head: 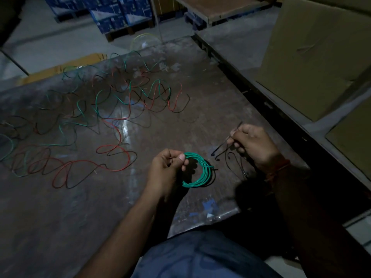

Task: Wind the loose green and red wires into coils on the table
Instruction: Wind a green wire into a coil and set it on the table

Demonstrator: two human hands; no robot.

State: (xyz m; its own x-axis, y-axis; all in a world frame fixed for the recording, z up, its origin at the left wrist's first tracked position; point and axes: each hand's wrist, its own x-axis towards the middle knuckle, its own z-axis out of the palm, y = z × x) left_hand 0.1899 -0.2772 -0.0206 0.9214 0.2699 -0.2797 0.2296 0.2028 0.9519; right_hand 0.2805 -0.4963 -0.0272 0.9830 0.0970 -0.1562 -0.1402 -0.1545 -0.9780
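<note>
Green coil in hand, tangle waiting at upper left.

The left hand (168,167) pinches the small round coil of green plastic-coated wire (197,170) at lower centre; the right hand (254,146) is closed on a thin dark strand (233,135). Loose green and red wires (112,119) look light and springy, best gripped across all the turns.

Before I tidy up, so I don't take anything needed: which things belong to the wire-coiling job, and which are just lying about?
Job: green coil in left hand; thin dark piece in right hand; loose wires on table.
Lying about: cardboard boxes; blue cartons.
</note>
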